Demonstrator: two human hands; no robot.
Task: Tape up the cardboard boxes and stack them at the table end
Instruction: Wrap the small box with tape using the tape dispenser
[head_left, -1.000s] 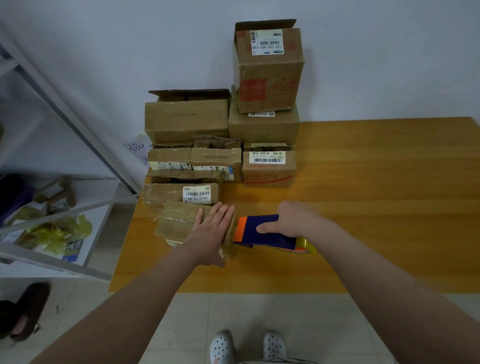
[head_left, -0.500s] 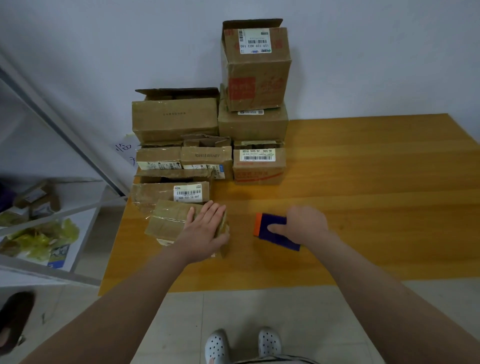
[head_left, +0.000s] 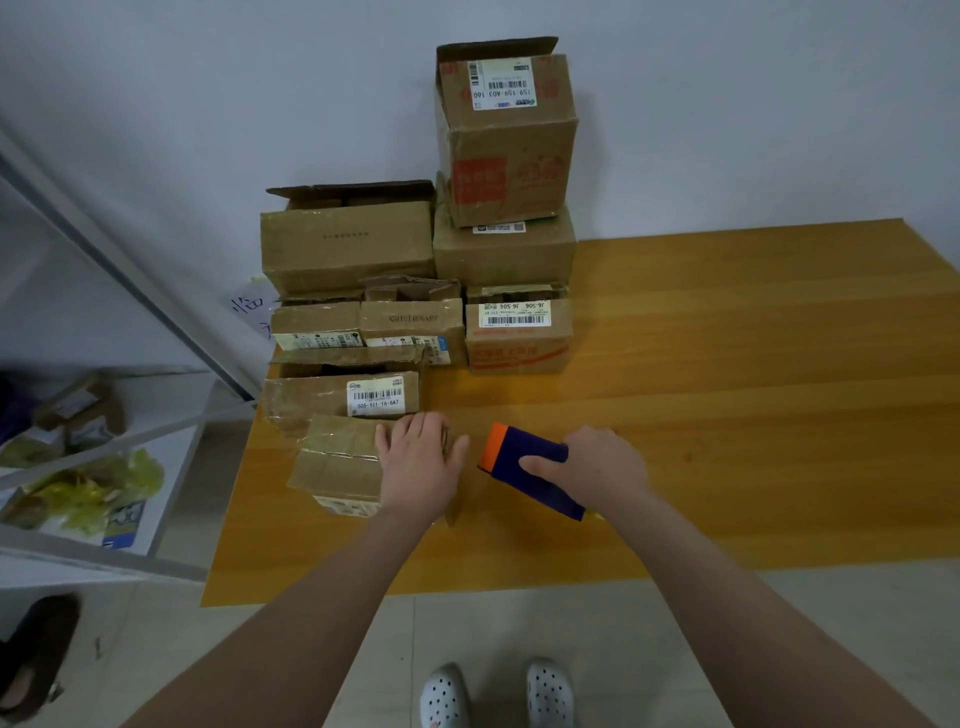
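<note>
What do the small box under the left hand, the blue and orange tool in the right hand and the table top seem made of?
The small box looks like brown cardboard, matte and creased; glossy clear tape shines across its top. The tool is probably plastic: smooth, solid blue and orange. The table top seems wood or wood-look laminate, slightly shiny, with long grain bands.

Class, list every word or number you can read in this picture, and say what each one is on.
"159 159 A03 160", upside down: white label on the top box.
"J6-506", twice, upside down: barcode label on the red-printed box.
"505-101-16-6A7": front label on the low taped box.
"LIBRARY": printed on the small middle box; word before it blurred.
Other small print: too blurred to read.
</note>
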